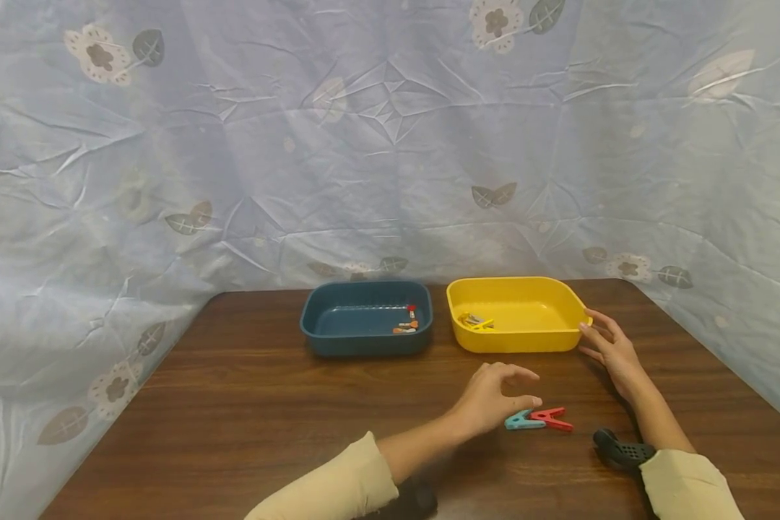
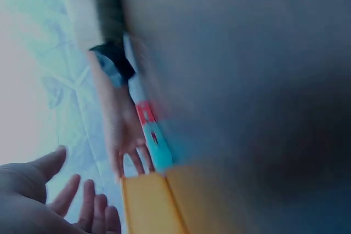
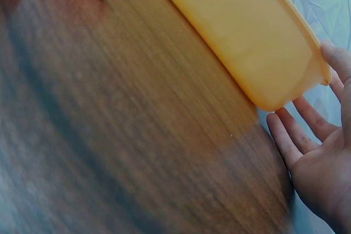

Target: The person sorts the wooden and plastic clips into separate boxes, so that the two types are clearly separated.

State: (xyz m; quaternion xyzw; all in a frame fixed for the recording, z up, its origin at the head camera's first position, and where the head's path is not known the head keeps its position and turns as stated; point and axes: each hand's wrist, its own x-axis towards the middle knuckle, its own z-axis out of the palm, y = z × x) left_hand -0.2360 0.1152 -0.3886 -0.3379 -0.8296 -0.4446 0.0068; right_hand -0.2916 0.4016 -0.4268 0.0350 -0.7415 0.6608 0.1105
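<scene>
A light blue clothespin and a red clothespin lie together on the brown table. My left hand is just left of them, its thumb near the blue one; thumb and fingers are spread apart around nothing. At the right end of the yellow tray, my right hand touches the corner. In the right wrist view its thumb is at the rim, and the extended fingers lie along the tray's outer wall. Some yellow and grey clothespins rest in the tray's left part.
To the left of the yellow tray stands a dark blue tray holding a few small orange, white and red pieces. A patterned cloth hangs behind the table. A dark strapped device sits at my right wrist.
</scene>
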